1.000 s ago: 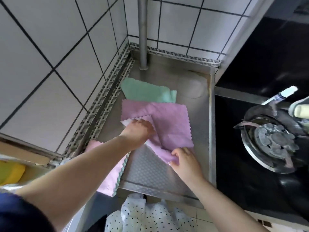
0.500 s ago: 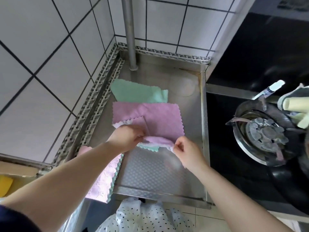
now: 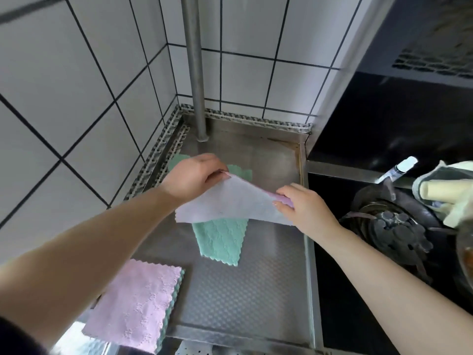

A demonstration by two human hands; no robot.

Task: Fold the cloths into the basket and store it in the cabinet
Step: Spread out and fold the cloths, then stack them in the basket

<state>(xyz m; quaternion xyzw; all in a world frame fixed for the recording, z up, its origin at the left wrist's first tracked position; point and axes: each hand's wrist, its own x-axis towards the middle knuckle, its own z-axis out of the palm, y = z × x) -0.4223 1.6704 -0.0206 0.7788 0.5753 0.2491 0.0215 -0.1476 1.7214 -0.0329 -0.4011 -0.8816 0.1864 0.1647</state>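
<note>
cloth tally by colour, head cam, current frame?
Pink: 2, the lifted cloth pinched by the left hand and right hand, and the folded stack's top cloth.
Green: 2 clear, one below the lifted cloth, one behind it. The green edge under the stack is uncounted.
Total: 4 cloths.
</note>
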